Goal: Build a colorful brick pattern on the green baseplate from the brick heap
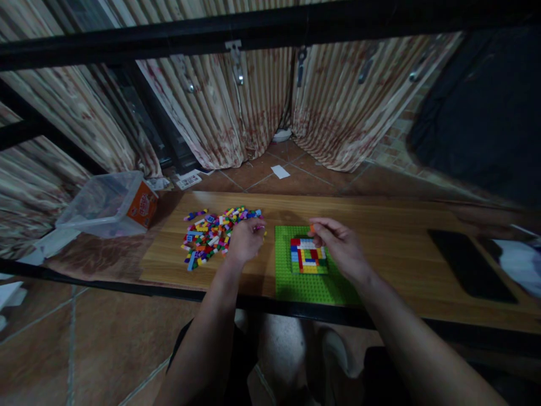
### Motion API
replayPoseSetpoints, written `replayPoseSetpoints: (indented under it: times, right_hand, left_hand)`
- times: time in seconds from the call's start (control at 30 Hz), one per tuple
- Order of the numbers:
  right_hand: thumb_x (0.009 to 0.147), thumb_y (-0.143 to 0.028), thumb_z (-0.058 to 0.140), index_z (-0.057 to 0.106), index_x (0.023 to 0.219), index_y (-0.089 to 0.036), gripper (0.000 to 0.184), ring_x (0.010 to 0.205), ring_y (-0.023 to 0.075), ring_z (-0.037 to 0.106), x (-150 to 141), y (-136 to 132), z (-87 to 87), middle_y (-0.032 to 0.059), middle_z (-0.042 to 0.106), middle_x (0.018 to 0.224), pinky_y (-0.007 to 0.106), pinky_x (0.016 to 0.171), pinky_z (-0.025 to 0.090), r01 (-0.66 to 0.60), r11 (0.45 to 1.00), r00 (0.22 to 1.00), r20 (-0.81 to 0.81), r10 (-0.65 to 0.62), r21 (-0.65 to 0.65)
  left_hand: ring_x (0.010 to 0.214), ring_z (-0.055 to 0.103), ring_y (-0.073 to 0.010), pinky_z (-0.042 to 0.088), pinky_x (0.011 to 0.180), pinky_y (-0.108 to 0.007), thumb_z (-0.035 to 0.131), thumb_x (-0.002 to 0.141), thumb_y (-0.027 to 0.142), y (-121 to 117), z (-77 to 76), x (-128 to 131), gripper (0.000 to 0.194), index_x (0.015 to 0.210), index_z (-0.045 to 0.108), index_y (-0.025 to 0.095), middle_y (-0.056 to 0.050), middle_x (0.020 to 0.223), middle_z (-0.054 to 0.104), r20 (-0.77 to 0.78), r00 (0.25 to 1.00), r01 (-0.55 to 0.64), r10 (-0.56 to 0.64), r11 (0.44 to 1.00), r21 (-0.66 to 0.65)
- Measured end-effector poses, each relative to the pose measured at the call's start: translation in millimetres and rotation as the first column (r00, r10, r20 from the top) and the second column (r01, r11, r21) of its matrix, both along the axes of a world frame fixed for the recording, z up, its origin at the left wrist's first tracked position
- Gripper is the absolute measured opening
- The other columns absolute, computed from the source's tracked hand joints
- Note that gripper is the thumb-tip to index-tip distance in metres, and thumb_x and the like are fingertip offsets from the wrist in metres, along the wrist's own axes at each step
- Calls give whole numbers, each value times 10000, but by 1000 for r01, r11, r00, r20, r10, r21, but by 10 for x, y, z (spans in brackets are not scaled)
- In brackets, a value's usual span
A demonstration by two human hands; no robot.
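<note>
My left hand (246, 241) is closed at the right edge of a loose pile of coloured toy bricks (215, 235), with a small pink brick (256, 228) showing at its fingertips. Over the far right part of a green baseplate (291, 290), my right hand (340, 245) pinches a small orange brick (311, 228). Below those fingers, a rectangular build of bricks (310, 262) in red, white, blue, yellow and green sits on the baseplate. The right hand hides its upper right corner and part of the plate.
The wooden board (401, 254) carries all of this, with a dark flat slab (471, 265) at its right. A clear plastic box (105, 206) with an orange label stands to the left. A black bar (270, 28) crosses above, before striped curtains (240, 113).
</note>
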State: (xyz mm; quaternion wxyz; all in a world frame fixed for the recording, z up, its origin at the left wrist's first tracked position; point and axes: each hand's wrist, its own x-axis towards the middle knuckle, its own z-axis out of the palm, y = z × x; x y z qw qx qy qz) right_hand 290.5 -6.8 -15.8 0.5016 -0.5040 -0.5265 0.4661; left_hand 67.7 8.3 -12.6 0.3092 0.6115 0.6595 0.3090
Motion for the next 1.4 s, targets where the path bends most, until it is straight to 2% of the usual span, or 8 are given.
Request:
replayPoseSetpoints:
  times: [0.1, 0.23, 0.5, 0.77, 1.0, 1.13, 1.23, 1.4]
  right_hand:
    - [780, -475, 628, 691, 986, -199, 350, 550, 102, 547, 22, 5, -12, 6, 671, 704, 259, 551, 465, 30, 999, 999, -13, -30, -27]
    - [771, -483, 641, 684, 990, -206, 355, 522, 92, 539, 57, 11, -14, -7, 659, 697, 246, 516, 454, 80, 996, 996, -42, -82, -44]
    - [780, -494, 654, 647, 938, -235, 304, 663, 139, 647, 151, 54, -17, 12, 685, 748, 298, 657, 541, 22, 987, 978, -200, -54, -160]
    - [653, -374, 798, 672, 870, -234, 287, 772, 162, 676, 159, 27, -22, 16, 710, 805, 342, 783, 556, -33, 981, 957, -289, -25, -194]
    - [635, -366, 774, 715, 873, -233, 279, 574, 106, 553, 157, 37, -39, -29, 648, 676, 266, 579, 467, 44, 994, 997, -66, -50, -96]
    - [651, -341, 749, 725, 876, -221, 256, 615, 120, 565, 136, 16, -7, -16, 669, 710, 270, 597, 459, -28, 998, 1000, -14, 27, -57]
    - [668, -335, 745, 720, 909, -222, 267, 691, 143, 615, 101, -19, -5, 5, 708, 806, 290, 660, 493, -125, 990, 992, -24, 124, -70]
    - [705, -364, 728, 710, 937, -219, 275, 741, 165, 645, 119, -22, -49, 19, 720, 831, 312, 706, 510, -158, 987, 985, 64, 160, -29]
  left_hand:
    - [570, 628, -152, 513, 674, -270, 525, 805, 195, -16, 19, -81, 274, 989, 728, 207, -14, 680, 701, -211, 977, -40, 41, 999, 11]
    - [852, 680, -200, 501, 837, -290, 531, 787, 182, -20, 18, -202, 272, 940, 750, 237, -32, 912, 747, -350, 934, -38, 68, 995, 91]
    - [953, 682, -261, 497, 905, -334, 548, 723, 114, -12, 78, -406, 330, 967, 757, 194, -81, 953, 749, -411, 896, -146, 167, 986, 84]
    - [948, 686, -237, 508, 880, -306, 525, 785, 137, -3, 123, -430, 294, 984, 742, 137, -112, 968, 744, -344, 916, -161, 207, 975, 156]
    - [869, 687, -210, 519, 844, -305, 541, 803, 197, 10, 73, -339, 245, 946, 738, 169, -69, 923, 748, -167, 959, -181, 230, 947, 264]
    - [748, 669, -157, 531, 733, -259, 546, 829, 227, -49, 32, -39, 228, 958, 722, 162, -35, 843, 740, 115, 992, -72, 47, 972, 223]
    - [803, 665, -149, 518, 730, -240, 549, 842, 227, -127, -14, 236, 217, 953, 719, 151, -47, 909, 738, 284, 949, 77, -139, 973, 218]
    - [864, 669, -154, 520, 794, -258, 587, 826, 213, -157, -118, 499, 199, 974, 711, 164, -45, 958, 738, 393, 892, 166, -222, 971, 171]
